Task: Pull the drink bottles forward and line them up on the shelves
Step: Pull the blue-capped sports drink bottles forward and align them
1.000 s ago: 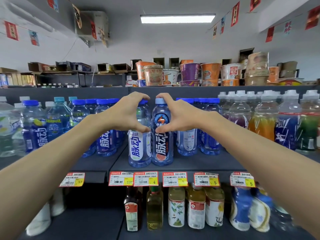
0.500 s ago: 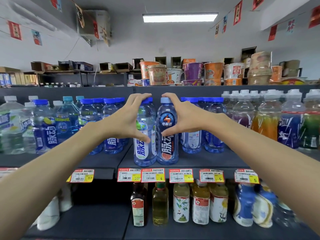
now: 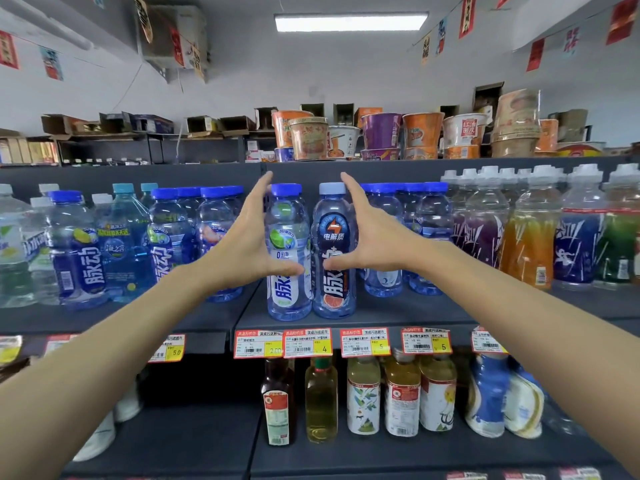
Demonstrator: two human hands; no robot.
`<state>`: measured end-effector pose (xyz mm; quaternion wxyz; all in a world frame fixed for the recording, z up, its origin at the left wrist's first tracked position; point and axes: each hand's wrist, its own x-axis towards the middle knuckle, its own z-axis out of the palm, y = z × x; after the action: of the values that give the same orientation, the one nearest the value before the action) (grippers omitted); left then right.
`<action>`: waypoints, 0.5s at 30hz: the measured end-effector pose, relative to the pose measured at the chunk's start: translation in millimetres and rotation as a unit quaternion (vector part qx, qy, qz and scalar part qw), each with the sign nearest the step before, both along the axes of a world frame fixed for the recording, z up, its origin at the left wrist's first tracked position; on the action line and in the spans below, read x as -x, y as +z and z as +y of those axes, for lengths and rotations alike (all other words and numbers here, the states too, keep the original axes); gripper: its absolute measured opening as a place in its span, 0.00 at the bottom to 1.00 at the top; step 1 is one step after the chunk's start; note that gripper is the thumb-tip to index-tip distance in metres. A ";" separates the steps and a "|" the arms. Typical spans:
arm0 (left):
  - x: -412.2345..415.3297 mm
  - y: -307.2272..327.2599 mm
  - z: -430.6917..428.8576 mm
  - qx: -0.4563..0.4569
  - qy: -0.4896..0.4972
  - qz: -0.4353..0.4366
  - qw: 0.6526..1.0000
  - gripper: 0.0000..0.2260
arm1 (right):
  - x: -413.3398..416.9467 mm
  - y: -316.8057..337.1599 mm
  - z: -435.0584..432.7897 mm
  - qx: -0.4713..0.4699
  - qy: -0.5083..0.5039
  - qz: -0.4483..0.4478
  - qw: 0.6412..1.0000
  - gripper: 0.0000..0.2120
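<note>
Your left hand (image 3: 249,244) flanks the 脉动 lime bottle (image 3: 287,233) at 9 o'clock, your right hand (image 3: 377,237) the 电解质 bottle (image 3: 334,230) at 3. Both hands are spread, clamped on nothing.

price tags (image 3: 306,342): print too small | lower-right bottles (image 3: 488,393): blurred, perhaps pouches | left-edge bottle (image 3: 10,254): cut off by frame

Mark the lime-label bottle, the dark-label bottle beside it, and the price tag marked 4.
lime-label bottle (image 3: 283,239): head view, on the lime picture.
dark-label bottle (image 3: 334,228): head view, on the round lightning badge.
price tag (image 3: 307,342): head view, middle of the tag.
</note>
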<state>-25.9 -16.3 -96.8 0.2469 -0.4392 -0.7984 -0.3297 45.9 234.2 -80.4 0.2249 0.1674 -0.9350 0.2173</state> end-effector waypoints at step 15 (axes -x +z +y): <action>9.7 -78.3 -12.3 0.017 -0.008 -0.192 0.981 0.58 | -9.8 -86.9 6.4 0.052 -0.028 -0.096 0.994 0.66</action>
<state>-35.6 -28.6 -175.1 0.0788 -0.3780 -0.8332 -0.3958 55.7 240.6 -167.3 0.1484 0.1072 -0.9441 0.2741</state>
